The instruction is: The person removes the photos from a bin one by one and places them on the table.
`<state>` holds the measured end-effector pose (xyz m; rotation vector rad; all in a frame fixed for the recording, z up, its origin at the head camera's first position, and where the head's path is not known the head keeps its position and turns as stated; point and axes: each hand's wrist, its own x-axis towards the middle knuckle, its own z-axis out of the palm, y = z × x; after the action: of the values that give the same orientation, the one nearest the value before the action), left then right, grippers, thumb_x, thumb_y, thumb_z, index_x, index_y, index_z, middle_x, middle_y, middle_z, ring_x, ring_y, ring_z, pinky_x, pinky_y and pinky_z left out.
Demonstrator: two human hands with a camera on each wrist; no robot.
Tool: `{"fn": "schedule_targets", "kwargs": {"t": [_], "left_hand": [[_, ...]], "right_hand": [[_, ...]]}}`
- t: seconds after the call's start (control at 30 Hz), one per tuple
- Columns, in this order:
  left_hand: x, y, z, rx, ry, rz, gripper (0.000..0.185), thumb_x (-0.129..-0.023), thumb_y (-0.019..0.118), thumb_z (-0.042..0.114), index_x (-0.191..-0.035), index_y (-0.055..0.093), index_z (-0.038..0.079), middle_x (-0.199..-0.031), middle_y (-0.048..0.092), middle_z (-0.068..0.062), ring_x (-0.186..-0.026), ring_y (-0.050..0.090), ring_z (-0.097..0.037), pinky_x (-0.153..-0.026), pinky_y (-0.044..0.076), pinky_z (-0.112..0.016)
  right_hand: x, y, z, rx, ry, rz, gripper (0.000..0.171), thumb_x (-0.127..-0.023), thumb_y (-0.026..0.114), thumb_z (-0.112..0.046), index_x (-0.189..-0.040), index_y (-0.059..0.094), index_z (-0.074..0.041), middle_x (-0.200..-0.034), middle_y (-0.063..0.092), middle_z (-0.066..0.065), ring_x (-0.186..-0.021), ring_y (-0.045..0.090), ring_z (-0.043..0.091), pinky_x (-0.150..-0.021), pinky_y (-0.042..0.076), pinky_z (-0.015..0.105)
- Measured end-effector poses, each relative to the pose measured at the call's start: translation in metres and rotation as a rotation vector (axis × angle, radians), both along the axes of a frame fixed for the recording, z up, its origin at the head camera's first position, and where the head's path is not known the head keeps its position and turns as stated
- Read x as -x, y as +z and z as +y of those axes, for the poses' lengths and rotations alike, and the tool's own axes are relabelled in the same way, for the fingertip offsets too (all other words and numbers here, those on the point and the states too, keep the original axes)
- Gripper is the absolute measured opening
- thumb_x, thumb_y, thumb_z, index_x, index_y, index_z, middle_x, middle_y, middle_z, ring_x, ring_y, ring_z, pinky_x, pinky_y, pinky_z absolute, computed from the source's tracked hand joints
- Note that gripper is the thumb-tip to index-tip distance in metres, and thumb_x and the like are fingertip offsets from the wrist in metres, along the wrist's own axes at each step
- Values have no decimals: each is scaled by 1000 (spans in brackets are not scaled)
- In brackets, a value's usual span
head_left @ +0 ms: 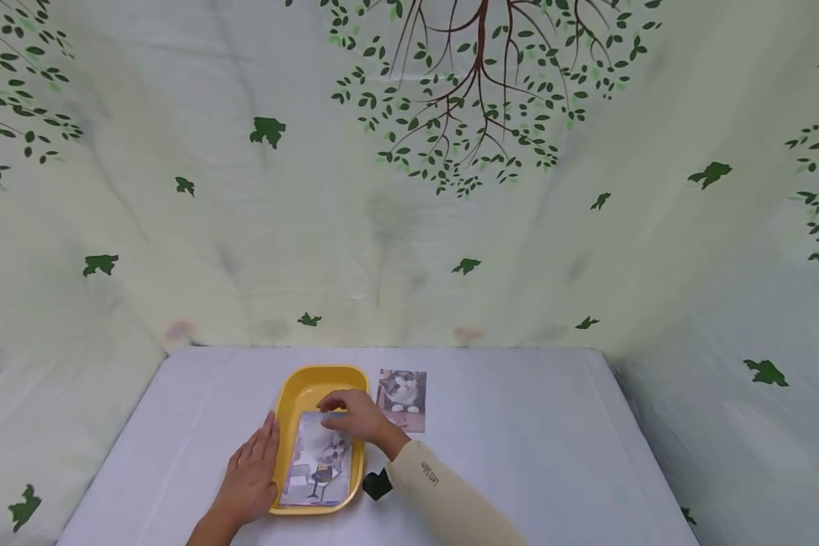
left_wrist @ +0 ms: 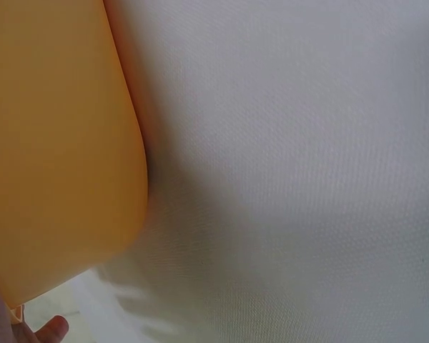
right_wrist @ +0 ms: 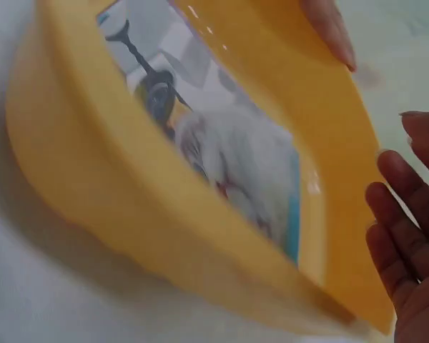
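A yellow plastic tray [head_left: 324, 372] with rounded corners holds printed pictures [head_left: 307, 451]; the top one shows a pale cat and a glass. My left hand [head_left: 249, 470] lies along the tray's left side, fingers extended against the rim. Over the far part of the pictures hovers my right hand [head_left: 358, 415], with nothing between its thumb and fingers. The right wrist view shows its fingers [right_wrist: 407, 221] slightly bent and apart from the printed picture [right_wrist: 229, 157]. In the left wrist view, the tray's outer wall [left_wrist: 57, 143] fills the left side.
Another cat picture [head_left: 403, 402] lies flat just right of the tray. A small black object [head_left: 378, 485] sits by the tray's near right corner, partly behind the right sleeve [head_left: 444, 489]. A white cloth [head_left: 519, 425] covers the table, with a leaf-patterned curtain [head_left: 382, 227] behind.
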<state>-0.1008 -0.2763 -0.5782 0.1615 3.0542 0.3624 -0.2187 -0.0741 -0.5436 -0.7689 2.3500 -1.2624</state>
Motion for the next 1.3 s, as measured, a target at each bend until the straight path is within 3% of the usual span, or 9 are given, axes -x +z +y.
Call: {"fn": "schedule_targets", "kwargs": {"t": [0.13, 0.27, 0.37, 0.5, 0.63, 0.73, 1.1, 1.3], "left_hand": [[-2, 0, -2, -13, -6, 9, 87, -73, 57, 4, -148, 15, -9, -158, 9, -21, -136, 24, -45, -104, 23, -68], [-4, -1, -4, -21, -10, 26, 86, -73, 56, 3, -148, 16, -10, -159, 9, -20, -135, 25, -46, -103, 24, -68], [-4, -2, -4, -33, -14, 34, 85, -74, 54, 3, -149, 15, -9, -160, 7, -19, -135, 26, -46, -103, 24, -68], [-3, -2, -4, -30, -14, 42, 85, -74, 55, 4, -148, 16, -9, -160, 7, -18, -134, 27, -46, -102, 25, -68], [-3, -1, -4, -23, -2, 30, 85, -73, 55, 4, -148, 17, -9, -159, 11, -20, -135, 27, -46, -103, 25, -68], [-1, -1, -3, -20, 1, 10, 85, -73, 54, 4, -148, 17, -9, -158, 11, -20, -136, 26, -45, -104, 23, -67], [-1, 0, -1, -10, 9, 21, 86, -72, 57, 5, -148, 18, -9, -158, 13, -20, -135, 27, -45, -104, 23, -67], [-2, -2, -2, -10, 8, 39, 88, -72, 56, 5, -148, 16, -9, -158, 12, -19, -135, 27, -44, -103, 25, -67]], "right_hand": [[-7, -4, -21, -33, 3, 11, 26, -84, 72, -11, -109, 70, -6, -100, 69, -3, -97, 63, 13, -88, 50, 23], [-13, -6, -40, 46, -47, -20, 24, -83, 72, -6, -107, 71, -3, -98, 70, 2, -92, 63, 12, -81, 49, 17], [-16, -10, -51, 85, -143, -74, 23, -83, 71, -5, -106, 72, -4, -94, 69, 1, -84, 61, 9, -77, 50, 17], [-20, -18, -60, 21, -342, -86, 16, -80, 73, -8, -96, 74, -11, -81, 64, -7, -73, 52, 4, -81, 44, 24], [-26, -28, -66, -67, -500, -3, 16, -74, 75, -10, -89, 75, -15, -77, 62, -12, -76, 51, 9, -80, 32, 36], [-30, -34, -67, -122, -562, 50, 21, -72, 76, -11, -92, 76, -17, -81, 64, -13, -82, 53, 13, -79, 31, 36], [-30, -49, -61, -140, -530, 124, 27, -72, 75, -11, -99, 76, -11, -91, 71, -6, -90, 54, 19, -84, 31, 37], [-30, -50, -60, -163, -498, 111, 24, -73, 75, -14, -97, 75, -13, -83, 67, -10, -87, 52, 15, -86, 31, 36]]}}
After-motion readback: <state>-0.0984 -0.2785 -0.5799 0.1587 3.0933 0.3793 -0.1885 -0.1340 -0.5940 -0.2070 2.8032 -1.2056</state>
